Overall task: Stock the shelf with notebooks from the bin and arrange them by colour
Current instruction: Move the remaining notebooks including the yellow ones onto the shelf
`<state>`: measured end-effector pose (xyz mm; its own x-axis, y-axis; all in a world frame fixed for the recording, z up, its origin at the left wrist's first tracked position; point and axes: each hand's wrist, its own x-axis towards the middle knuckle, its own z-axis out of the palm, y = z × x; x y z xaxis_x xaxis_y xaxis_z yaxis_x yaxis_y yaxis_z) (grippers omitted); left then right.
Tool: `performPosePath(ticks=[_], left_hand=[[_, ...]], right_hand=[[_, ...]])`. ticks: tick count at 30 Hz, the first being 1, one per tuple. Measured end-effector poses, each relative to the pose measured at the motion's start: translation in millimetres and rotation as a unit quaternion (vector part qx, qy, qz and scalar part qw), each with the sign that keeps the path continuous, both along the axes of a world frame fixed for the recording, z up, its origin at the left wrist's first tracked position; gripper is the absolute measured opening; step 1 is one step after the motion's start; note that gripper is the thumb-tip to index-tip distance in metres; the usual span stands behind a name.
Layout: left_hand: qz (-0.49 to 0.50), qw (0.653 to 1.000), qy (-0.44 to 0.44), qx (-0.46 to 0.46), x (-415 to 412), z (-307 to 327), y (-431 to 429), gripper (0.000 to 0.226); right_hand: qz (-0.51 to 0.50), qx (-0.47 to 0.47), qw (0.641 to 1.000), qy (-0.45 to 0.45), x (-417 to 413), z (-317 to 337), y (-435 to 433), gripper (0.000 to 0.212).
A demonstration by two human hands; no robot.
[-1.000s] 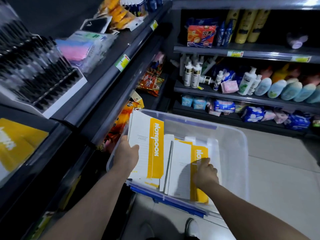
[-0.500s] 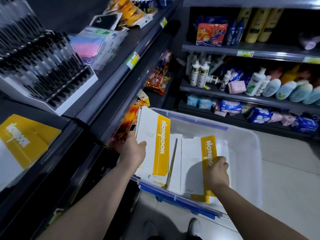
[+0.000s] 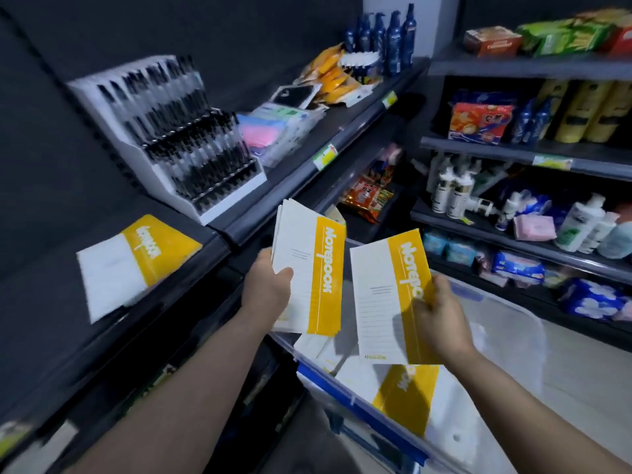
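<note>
My left hand grips a small stack of white-and-yellow notebooks by its left edge, held upright above the bin. My right hand holds one more yellow notebook by its right edge, just right of the stack. Below them the clear plastic bin with a blue rim holds further yellow notebooks. A pile of yellow notebooks lies on the dark shelf at the left.
A white rack of black pens stands on the shelf above the pile, with packets of pink and blue pads beside it. Shelves at the right carry bottles, wipes and snack packs. Pale floor lies right of the bin.
Both hands have lifted their notebooks up out of the bin and toward the left shelf. The view has swung upward and left.
</note>
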<state>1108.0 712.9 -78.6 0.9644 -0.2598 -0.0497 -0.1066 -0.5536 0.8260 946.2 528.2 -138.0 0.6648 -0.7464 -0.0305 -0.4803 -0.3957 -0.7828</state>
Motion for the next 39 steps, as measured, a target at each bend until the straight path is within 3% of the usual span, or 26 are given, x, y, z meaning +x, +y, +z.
performPosePath(ticks=[6, 16, 25, 28, 30, 33, 37, 39], left_hand=[[0.155, 0.986, -0.02, -0.055, 7.4, 48.3, 75.7, 0.029], [0.377, 0.917, -0.085, -0.1, 32.3, 106.1, 257.7, 0.027], [0.386, 0.912, -0.027, -0.133, 70.8, 107.2, 348.0, 0.017], [0.384, 0.914, 0.0, -0.134, 87.7, 100.0, 360.9, 0.015], [0.376, 0.917, 0.011, -0.132, 98.0, 91.8, 362.6, 0.016], [0.358, 0.926, 0.014, -0.118, 107.2, 79.6, 356.0, 0.018], [0.368, 0.924, 0.017, -0.102, 114.6, 70.2, 344.6, 0.025], [0.379, 0.917, 0.027, -0.12, 116.5, 67.0, 335.4, 0.033]], right_hand=[[0.121, -0.012, 0.992, -0.017, 66.3, 37.4, 45.5, 0.031], [0.261, -0.07, 0.962, -0.017, 161.1, 106.2, 156.7, 0.029], [0.352, -0.049, 0.934, 0.039, 282.9, 115.8, 245.6, 0.033], [0.364, -0.098, 0.924, 0.065, 317.4, 114.5, 256.1, 0.03], [0.357, -0.172, 0.913, 0.097, 325.5, 107.9, 260.5, 0.044], [0.353, -0.339, 0.867, 0.097, 314.1, 102.9, 269.3, 0.068], [0.5, -0.421, 0.756, 0.037, 289.0, 108.0, 292.7, 0.049], [0.534, -0.413, 0.734, 0.076, 280.8, 107.0, 297.3, 0.048]])
